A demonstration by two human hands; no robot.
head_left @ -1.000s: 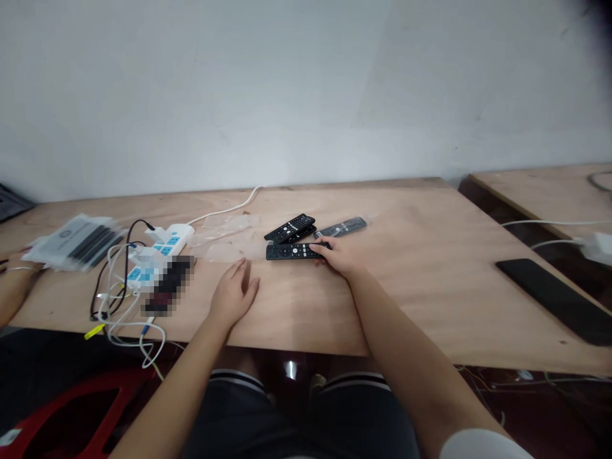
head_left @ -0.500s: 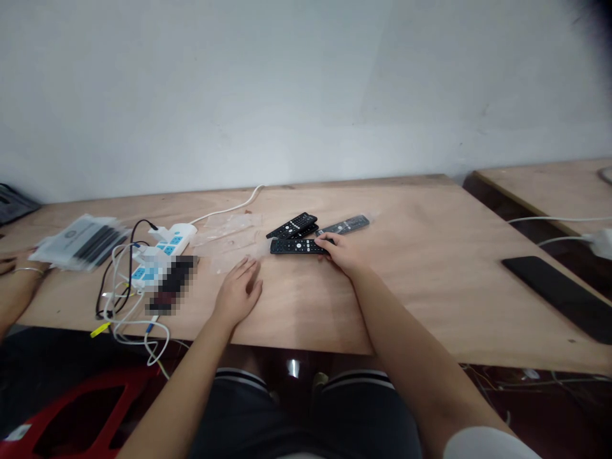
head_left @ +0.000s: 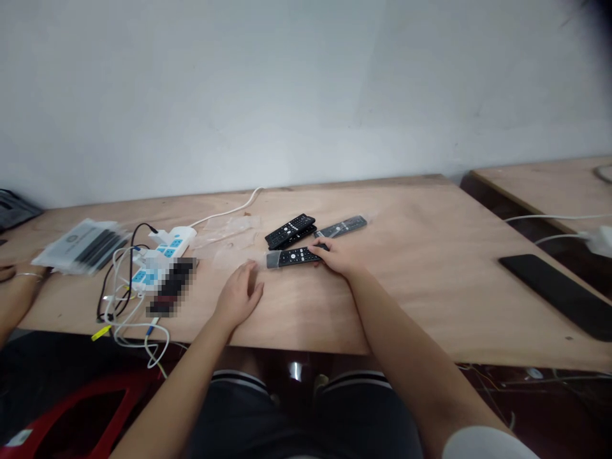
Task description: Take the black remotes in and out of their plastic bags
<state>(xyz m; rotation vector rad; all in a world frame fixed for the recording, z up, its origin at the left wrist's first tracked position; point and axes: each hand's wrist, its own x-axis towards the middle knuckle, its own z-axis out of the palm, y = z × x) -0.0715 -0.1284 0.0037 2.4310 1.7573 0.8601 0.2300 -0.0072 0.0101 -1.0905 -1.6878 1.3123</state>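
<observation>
My right hand point(head_left: 335, 256) grips the right end of a black remote control point(head_left: 302, 255), thumb and fingers closed on it. The remote's left end is covered by a clear plastic sleeve point(head_left: 273, 259). My left hand point(head_left: 238, 296) rests on the table beside the sleeve's left edge, thumb apart from the fingers; whether its fingertips touch the plastic I cannot tell. Just behind lie two stacked black remotes point(head_left: 290, 231), one crossed over the other. To their right is another remote in a clear sleeve point(head_left: 345, 226).
Empty clear plastic sleeves point(head_left: 229, 231) lie left of the remotes. Further left are a white power strip point(head_left: 178, 239) with tangled cables, a blurred-out dark object point(head_left: 173, 287) and a stack of bagged items point(head_left: 83, 245) near another person's hand point(head_left: 23, 274). A black phone-like slab point(head_left: 557, 293) lies right.
The remote in my right hand has come slightly nearer to me, and its left end now shows under the plastic sleeve. My left hand has shifted only a little.
</observation>
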